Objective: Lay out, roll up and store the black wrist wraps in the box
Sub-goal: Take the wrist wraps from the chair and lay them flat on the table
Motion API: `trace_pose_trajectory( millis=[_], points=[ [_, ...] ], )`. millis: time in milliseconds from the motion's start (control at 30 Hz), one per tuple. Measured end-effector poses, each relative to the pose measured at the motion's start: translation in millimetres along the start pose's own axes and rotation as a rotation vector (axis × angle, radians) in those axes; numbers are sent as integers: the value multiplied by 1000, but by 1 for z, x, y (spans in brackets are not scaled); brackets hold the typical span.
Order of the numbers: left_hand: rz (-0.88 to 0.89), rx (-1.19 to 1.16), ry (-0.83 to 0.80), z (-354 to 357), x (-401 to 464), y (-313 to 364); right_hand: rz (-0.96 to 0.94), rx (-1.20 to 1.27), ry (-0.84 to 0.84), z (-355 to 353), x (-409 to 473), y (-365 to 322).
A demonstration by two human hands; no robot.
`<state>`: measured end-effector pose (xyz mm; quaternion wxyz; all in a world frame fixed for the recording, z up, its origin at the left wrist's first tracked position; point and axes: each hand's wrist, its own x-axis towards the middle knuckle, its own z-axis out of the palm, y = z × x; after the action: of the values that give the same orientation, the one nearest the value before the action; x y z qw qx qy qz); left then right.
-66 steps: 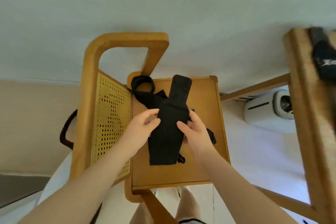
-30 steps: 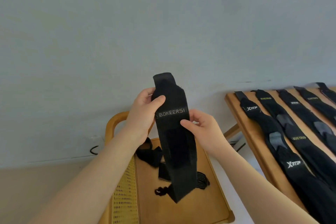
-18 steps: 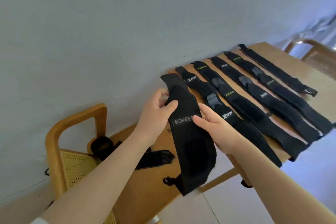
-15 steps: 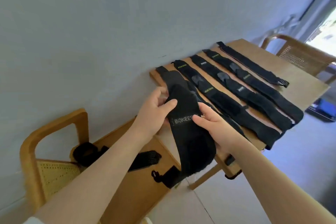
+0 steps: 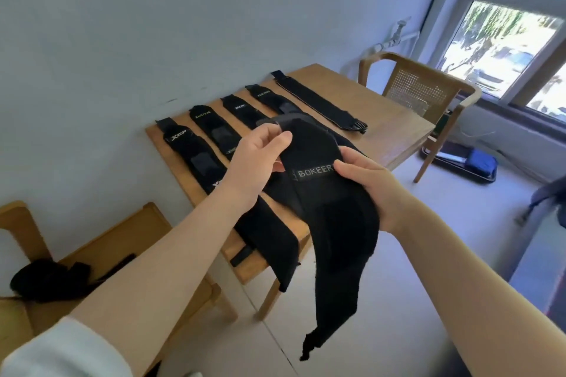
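At centre frame I see my left hand (image 5: 257, 156) pinching the top of the black wrist wrap (image 5: 330, 208) and my right hand (image 5: 370, 190) gripping its side, above the worktop (image 5: 382, 119) where five wraps (image 5: 211, 128) lie.

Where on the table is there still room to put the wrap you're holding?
Bare wood shows on the table past the last flat wrap, toward the cane chair. The side near the wall is crowded: wraps like the Xtep one lie in close rows. Both hands hold the Bokeer wrap.
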<state>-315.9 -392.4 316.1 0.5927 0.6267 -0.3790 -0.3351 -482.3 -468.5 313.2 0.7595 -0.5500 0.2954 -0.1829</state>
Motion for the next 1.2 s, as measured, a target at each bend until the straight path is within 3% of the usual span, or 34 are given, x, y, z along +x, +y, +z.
trace_pose_trajectory(
  millis=[233,333,467,667,833,967,1133,1200],
  points=[
    [24,52,101,83,44,-20,-20,-195,128,-107,-2,-25],
    [7,89,61,107,80,-38,-39,-194,207,-153,13,-32],
    [26,194,81,141,149,-64,-63,-388,293,-212,63,-45],
    [-57,333,67,182,292,-95,-43,-560,261,-288,176,-95],
    [-234,741,-63,191,378,-125,-29,-554,282,-337,271,-112],
    [-145,1313,-346,187,417,-141,-5,-619,224,-364,339,-105],
    [-288,1459,-199,187,446,-163,-43,-763,116,-378,435,-94],
    [-336,1487,-215,189,450,-178,-127,-868,112,-378,474,-88]
  ],
)
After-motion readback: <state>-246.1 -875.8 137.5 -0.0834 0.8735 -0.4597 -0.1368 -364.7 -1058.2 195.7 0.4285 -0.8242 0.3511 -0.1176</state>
